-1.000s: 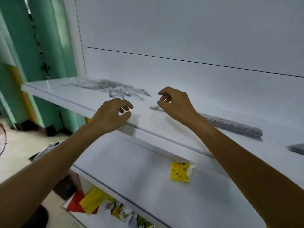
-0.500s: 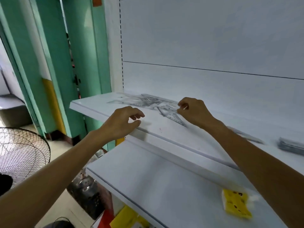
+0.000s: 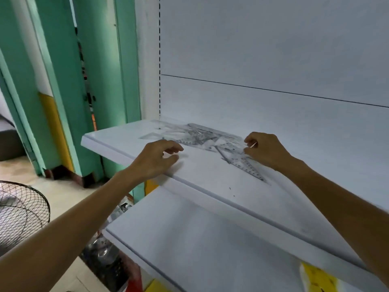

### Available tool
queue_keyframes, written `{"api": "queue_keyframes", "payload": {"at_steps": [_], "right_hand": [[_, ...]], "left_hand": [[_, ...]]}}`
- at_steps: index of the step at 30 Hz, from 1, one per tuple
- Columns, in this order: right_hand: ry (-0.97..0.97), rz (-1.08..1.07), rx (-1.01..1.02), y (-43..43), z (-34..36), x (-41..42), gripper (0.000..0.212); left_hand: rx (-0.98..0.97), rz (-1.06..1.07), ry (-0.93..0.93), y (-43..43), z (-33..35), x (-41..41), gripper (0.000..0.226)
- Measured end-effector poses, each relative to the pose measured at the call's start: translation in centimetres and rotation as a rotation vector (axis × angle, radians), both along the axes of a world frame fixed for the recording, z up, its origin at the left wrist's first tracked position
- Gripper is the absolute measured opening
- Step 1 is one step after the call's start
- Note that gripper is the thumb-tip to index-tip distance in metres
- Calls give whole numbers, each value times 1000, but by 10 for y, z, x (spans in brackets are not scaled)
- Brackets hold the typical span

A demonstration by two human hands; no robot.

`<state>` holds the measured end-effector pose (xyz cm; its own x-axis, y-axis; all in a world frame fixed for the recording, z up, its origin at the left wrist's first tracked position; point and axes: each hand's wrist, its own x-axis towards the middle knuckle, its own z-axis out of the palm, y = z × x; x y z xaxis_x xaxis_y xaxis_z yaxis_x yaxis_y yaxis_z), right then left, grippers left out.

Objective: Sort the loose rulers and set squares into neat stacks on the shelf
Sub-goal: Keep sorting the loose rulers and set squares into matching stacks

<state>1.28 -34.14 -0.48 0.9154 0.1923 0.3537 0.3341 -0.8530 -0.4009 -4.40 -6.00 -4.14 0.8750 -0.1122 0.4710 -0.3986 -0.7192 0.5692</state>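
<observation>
Right hand (image 3: 266, 151) pinches set square (image 3: 247, 165) edge, likely drawing it off jumbled pile (image 3: 197, 135); left hand (image 3: 154, 160) loosely curled, empty, over shelf (image 3: 117, 140).

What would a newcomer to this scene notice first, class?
A jumbled pile of clear rulers and set squares lies at the back left of the upper white shelf. The right hand pinches a thin pale strip at the pile's right edge; the left hand hovers, loosely curled, over the shelf's front edge.

bg: green door frames (image 3: 101, 70) | tan floor (image 3: 69, 197) | wire fan grille (image 3: 21, 216) btm-left
</observation>
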Motion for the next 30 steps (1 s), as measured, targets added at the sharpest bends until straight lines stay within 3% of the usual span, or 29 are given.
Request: {"api": "queue_keyframes", "payload": {"at_steps": [6, 13, 22, 30], "right_hand": [[-10, 92, -61, 31, -1, 42, 26], [23, 201, -133, 91, -7, 76, 33], [118, 150, -181, 150, -15, 95, 35], [120, 113, -153, 155, -16, 94, 29]], "left_hand": [[172, 79, -117, 34, 0, 45, 25], [236, 198, -49, 92, -8, 78, 22], [444, 32, 131, 118, 2, 116, 37], [426, 29, 109, 138, 6, 129, 21]]}}
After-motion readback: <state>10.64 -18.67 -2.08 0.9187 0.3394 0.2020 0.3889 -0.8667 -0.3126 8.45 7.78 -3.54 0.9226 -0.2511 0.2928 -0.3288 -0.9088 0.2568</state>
